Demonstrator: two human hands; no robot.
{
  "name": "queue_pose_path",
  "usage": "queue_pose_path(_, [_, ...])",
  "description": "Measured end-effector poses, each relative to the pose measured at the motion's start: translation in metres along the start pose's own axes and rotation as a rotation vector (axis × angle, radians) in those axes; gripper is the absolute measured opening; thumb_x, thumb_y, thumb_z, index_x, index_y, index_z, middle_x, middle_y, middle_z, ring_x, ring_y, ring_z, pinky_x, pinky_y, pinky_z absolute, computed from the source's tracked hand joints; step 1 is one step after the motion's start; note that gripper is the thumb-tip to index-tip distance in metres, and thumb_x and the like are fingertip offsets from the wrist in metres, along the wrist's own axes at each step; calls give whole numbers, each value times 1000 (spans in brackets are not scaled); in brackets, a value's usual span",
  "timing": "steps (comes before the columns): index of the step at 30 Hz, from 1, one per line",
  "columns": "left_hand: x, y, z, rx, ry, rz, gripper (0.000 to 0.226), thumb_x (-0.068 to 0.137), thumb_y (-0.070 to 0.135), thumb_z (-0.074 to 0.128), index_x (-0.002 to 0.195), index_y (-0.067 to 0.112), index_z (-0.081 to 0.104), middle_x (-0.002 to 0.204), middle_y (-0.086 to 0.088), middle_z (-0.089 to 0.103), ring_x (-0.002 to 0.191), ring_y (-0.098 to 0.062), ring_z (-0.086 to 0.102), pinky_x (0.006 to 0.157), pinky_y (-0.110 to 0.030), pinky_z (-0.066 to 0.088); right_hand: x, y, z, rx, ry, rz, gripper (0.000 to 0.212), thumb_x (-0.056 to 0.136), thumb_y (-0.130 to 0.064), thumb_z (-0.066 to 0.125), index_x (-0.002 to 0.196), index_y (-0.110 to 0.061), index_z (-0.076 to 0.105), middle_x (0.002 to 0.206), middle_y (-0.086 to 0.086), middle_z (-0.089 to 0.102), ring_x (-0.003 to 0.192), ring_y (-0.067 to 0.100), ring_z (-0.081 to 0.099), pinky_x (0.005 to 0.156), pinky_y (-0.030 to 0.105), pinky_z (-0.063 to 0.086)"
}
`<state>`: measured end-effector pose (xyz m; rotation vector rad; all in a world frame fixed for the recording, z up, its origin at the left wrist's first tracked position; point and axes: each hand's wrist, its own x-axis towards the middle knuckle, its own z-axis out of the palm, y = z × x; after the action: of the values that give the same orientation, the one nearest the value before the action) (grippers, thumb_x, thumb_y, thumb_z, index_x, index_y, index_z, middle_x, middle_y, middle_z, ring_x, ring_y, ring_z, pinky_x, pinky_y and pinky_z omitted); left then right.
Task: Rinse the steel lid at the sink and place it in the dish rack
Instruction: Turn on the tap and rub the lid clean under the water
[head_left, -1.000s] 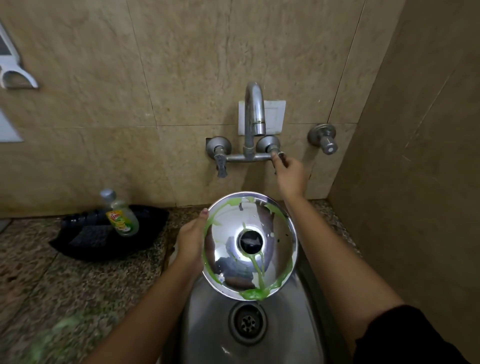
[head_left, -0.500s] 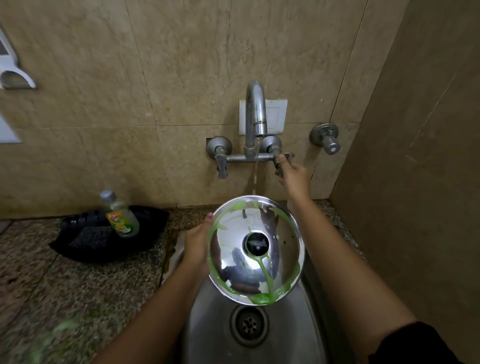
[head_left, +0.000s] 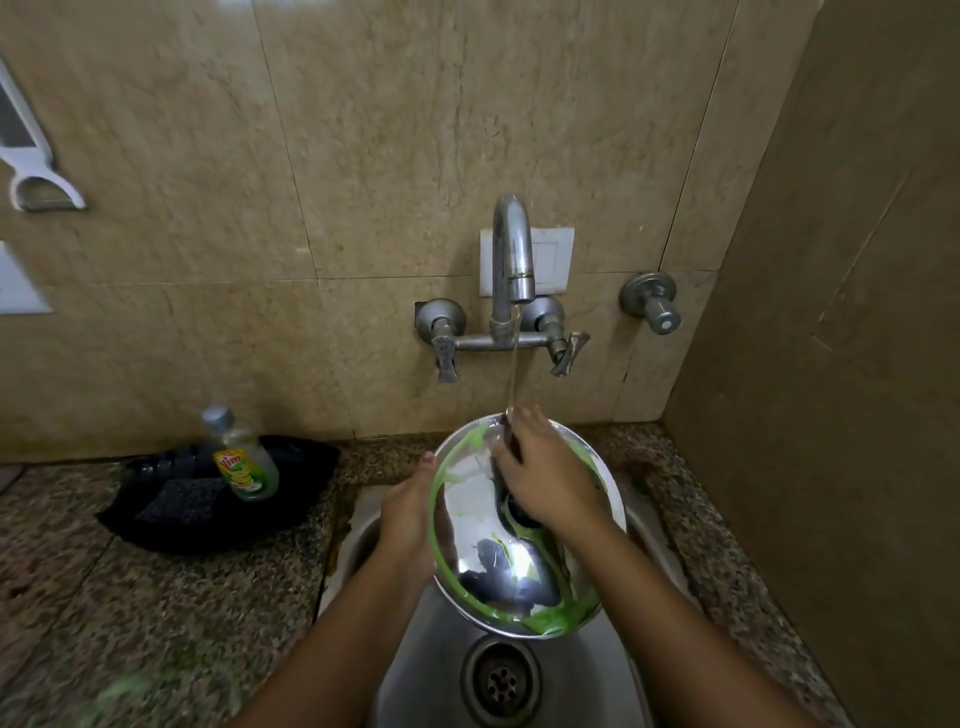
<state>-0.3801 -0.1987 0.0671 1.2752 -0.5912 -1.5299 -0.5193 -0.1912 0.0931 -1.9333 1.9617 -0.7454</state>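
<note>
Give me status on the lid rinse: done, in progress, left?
Done: tap on, water running. In hand: left hand holds the steel lid by its rim over the sink; right hand rubs it under the stream. Left: green soap remains; no dish rack in view.

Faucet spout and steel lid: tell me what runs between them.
In the head view, a thin stream of water falls from the faucet spout to the right hand resting on the steel lid, held over the sink.

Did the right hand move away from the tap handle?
Yes. The right hand left the tap handle on the wall and came down onto the lid, under the running water.
</note>
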Motion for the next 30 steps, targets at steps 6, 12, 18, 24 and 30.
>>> queue_pose_path(6, [7,0,-1,10,-23,0,31,93,29,57,100,3,70,102,-19,73,89,-27,71,84,-35,53,-20,-26,19,-479,-233,-372,66,100,-42,32,153,-15,2,163,1,-5,149,13,0,119,33,2])
queue_pose_path(12, [8,0,-7,0,69,-5,38,93,33,56,95,-3,68,92,-23,71,86,-37,69,82,-44,55,-4,15,0,-193,-133,-21,74,95,-60,30,153,-18,15,162,0,10,148,14,12,120,33,11])
queue_pose_path(18, [7,-6,2,-28,-7,-116,40,93,38,54,101,1,68,104,-21,70,92,-29,67,77,-34,50,-21,-24,34,-508,-58,-201,58,97,-35,24,148,-8,29,158,11,27,145,23,25,119,41,0])
queue_pose_path(24, [19,0,-10,-70,56,-166,63,84,56,56,110,-1,62,113,-24,66,99,-35,64,94,-44,49,-68,14,44,-503,-209,-641,53,90,-27,40,143,-24,41,152,-6,40,142,11,31,116,37,14])
queue_pose_path(30, [31,-1,-25,-25,152,-39,34,86,41,62,91,8,66,101,-18,69,97,-36,65,97,-51,48,-55,95,10,-282,-64,-371,56,99,-37,30,152,-31,14,161,-10,10,148,5,3,120,42,14])
